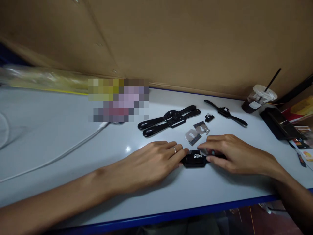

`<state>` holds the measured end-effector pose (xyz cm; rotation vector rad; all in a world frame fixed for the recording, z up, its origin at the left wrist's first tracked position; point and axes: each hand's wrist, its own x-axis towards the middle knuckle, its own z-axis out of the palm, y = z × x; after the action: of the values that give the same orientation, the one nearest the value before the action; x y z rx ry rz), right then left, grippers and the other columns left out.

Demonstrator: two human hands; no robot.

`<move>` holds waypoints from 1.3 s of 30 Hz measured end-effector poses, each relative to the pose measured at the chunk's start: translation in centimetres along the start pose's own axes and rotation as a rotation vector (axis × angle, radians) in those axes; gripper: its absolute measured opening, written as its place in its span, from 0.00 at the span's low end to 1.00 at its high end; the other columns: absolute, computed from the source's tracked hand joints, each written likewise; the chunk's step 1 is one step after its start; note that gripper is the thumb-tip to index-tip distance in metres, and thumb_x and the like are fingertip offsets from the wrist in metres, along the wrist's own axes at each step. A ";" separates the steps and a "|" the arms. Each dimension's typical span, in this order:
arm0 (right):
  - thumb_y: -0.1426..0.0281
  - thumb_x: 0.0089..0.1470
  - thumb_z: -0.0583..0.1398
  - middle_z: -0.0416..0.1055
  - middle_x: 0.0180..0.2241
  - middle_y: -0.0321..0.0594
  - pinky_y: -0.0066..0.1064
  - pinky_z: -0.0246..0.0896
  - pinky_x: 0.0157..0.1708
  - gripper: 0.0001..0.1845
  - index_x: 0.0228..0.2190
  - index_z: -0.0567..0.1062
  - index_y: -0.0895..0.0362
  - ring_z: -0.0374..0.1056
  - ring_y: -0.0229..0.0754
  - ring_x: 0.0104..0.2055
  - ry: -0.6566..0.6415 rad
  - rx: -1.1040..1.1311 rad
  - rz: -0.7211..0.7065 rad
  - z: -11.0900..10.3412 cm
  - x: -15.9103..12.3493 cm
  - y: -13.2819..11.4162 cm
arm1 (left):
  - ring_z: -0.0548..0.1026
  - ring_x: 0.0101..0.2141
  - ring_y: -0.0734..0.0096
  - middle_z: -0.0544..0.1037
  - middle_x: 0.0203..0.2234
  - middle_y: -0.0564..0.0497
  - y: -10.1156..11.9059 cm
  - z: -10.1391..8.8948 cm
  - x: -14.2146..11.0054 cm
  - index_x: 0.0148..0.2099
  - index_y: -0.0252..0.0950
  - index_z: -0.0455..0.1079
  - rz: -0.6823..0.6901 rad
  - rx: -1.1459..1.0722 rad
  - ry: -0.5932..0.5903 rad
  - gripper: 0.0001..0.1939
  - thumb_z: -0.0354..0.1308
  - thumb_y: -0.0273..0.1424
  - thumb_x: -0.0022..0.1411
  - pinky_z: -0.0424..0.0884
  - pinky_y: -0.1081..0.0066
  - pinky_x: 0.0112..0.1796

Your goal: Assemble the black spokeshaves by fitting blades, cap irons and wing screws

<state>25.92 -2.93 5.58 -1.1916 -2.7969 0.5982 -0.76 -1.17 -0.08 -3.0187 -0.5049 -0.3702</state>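
Observation:
A black metal spokeshave (189, 160) lies in front of me on the table, with a small silvery screw (198, 156) on its middle. My left hand (158, 160), with a ring on one finger, is closed over its left handle and hides it. On the opposite side my right hand (227, 153) closes around the right end, thumb and fingertips beside the body. Something shiny shows under the right fingertips, too blurred to name. Just beyond lie flat steel blades (192, 135) with slots, a loose screw (207, 131) and a small black cap piece (209, 117) with a screw.
Two more black spokeshaves (172, 120) lie side by side farther back, and another spokeshave (226, 112) rests at the back right. A plastic cup (259, 98) with a straw stands near a black case (281, 124). A white cable (73, 147) runs across the left. Cardboard (183, 45) walls the back.

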 end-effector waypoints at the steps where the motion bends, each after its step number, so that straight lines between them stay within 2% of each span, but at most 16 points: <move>1: 0.71 0.62 0.61 0.77 0.44 0.40 0.35 0.63 0.44 0.13 0.49 0.76 0.53 0.73 0.44 0.44 -0.030 -0.008 -0.008 -0.1 -0.1 0.0 | 0.73 0.31 0.66 0.76 0.34 0.48 0.0 0.0 0.0 0.58 0.29 0.63 -0.019 -0.002 -0.008 0.15 0.47 0.27 0.73 0.68 0.66 0.31; 4: 0.73 0.58 0.64 0.77 0.43 0.41 0.37 0.64 0.43 0.17 0.50 0.76 0.53 0.73 0.45 0.43 -0.033 -0.048 0.005 0.0 -0.1 -0.4 | 0.74 0.31 0.66 0.77 0.34 0.47 0.0 0.0 -0.1 0.68 0.26 0.54 -0.027 0.003 -0.030 0.24 0.48 0.26 0.72 0.69 0.67 0.32; 8: 0.76 0.57 0.62 0.77 0.38 0.39 0.34 0.64 0.38 0.13 0.45 0.78 0.55 0.72 0.43 0.38 -0.002 -0.080 -0.002 0.2 -0.2 -0.8 | 0.74 0.31 0.66 0.78 0.34 0.48 0.0 0.0 -0.1 0.65 0.27 0.58 -0.019 0.014 -0.026 0.22 0.50 0.24 0.70 0.69 0.67 0.32; 10: 0.74 0.58 0.62 0.77 0.37 0.39 0.34 0.63 0.37 0.11 0.43 0.78 0.54 0.72 0.42 0.36 0.012 -0.088 0.018 0.1 -0.4 -0.8 | 0.74 0.31 0.66 0.78 0.33 0.48 -0.1 0.1 -0.1 0.63 0.27 0.60 -0.015 0.010 -0.009 0.20 0.49 0.25 0.71 0.69 0.67 0.31; 13: 0.70 0.62 0.60 0.77 0.39 0.41 0.35 0.64 0.38 0.10 0.46 0.77 0.55 0.72 0.43 0.37 0.106 -0.085 0.028 0.2 -0.5 -0.9 | 0.74 0.30 0.65 0.77 0.33 0.48 0.0 0.2 -0.1 0.62 0.26 0.61 -0.004 0.029 -0.003 0.19 0.50 0.25 0.71 0.69 0.66 0.31; 16: 0.74 0.64 0.56 0.76 0.40 0.44 0.35 0.65 0.37 0.11 0.46 0.76 0.57 0.71 0.43 0.39 0.211 -0.123 -0.107 1.0 -0.1 -1.1 | 0.74 0.31 0.64 0.77 0.32 0.47 0.1 0.3 -0.1 0.60 0.27 0.63 -0.013 0.047 -0.010 0.17 0.50 0.24 0.70 0.69 0.66 0.31; 18: 0.80 0.62 0.53 0.75 0.38 0.44 0.33 0.64 0.33 0.15 0.43 0.77 0.59 0.70 0.43 0.38 0.250 -0.181 -0.198 1.7 0.3 -1.4 | 0.75 0.31 0.64 0.77 0.33 0.47 0.1 0.3 -0.1 0.58 0.28 0.64 -0.012 0.043 -0.007 0.16 0.50 0.23 0.70 0.68 0.67 0.31; 21: 0.86 0.58 0.48 0.74 0.37 0.45 0.32 0.63 0.29 0.21 0.39 0.78 0.60 0.68 0.43 0.37 0.309 -0.239 -0.253 2.3 0.7 -1.6 | 0.75 0.32 0.64 0.77 0.34 0.46 0.1 0.1 0.0 0.56 0.28 0.65 -0.004 0.027 -0.009 0.15 0.49 0.23 0.70 0.68 0.66 0.31; 27: 0.75 0.65 0.54 0.74 0.35 0.44 0.34 0.66 0.31 0.12 0.44 0.76 0.60 0.68 0.43 0.35 0.317 -0.242 -0.178 1.9 0.4 -1.2 | 0.75 0.33 0.63 0.79 0.36 0.44 0.1 -0.4 0.3 0.55 0.27 0.66 0.024 0.053 -0.017 0.14 0.46 0.22 0.71 0.70 0.65 0.31; 31: 0.84 0.57 0.50 0.73 0.34 0.44 0.32 0.61 0.27 0.19 0.39 0.78 0.61 0.67 0.42 0.33 0.270 -0.278 -0.245 2.1 0.5 -1.0 | 0.75 0.32 0.63 0.79 0.33 0.45 0.2 -0.5 0.4 0.54 0.26 0.66 0.038 0.081 -0.049 0.14 0.46 0.21 0.71 0.70 0.65 0.30; 34: 0.88 0.52 0.48 0.73 0.33 0.43 0.30 0.58 0.25 0.22 0.34 0.78 0.59 0.66 0.41 0.32 0.311 -0.276 -0.304 2.3 0.7 -1.2 | 0.75 0.32 0.63 0.79 0.34 0.45 0.1 -0.5 0.4 0.55 0.26 0.66 0.043 0.087 -0.055 0.14 0.47 0.22 0.70 0.70 0.65 0.31; 37: 0.86 0.54 0.49 0.74 0.37 0.44 0.30 0.59 0.27 0.20 0.36 0.78 0.59 0.68 0.41 0.35 0.371 -0.221 -0.307 2.3 0.8 -1.6 | 0.75 0.32 0.63 0.79 0.34 0.45 0.1 -0.4 0.3 0.55 0.27 0.65 0.039 0.088 -0.055 0.14 0.47 0.21 0.70 0.70 0.65 0.31; 39: 0.82 0.58 0.52 0.74 0.38 0.45 0.31 0.62 0.30 0.15 0.40 0.77 0.60 0.69 0.42 0.37 0.436 -0.166 -0.221 2.2 0.7 -1.8 | 0.75 0.32 0.63 0.78 0.33 0.46 0.2 -0.3 0.3 0.57 0.26 0.65 0.028 0.085 -0.042 0.15 0.47 0.21 0.70 0.70 0.65 0.31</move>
<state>23.77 -4.33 4.10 -0.8825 -2.5810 0.0758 -0.50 -1.25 0.33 -2.9539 -0.4675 -0.2765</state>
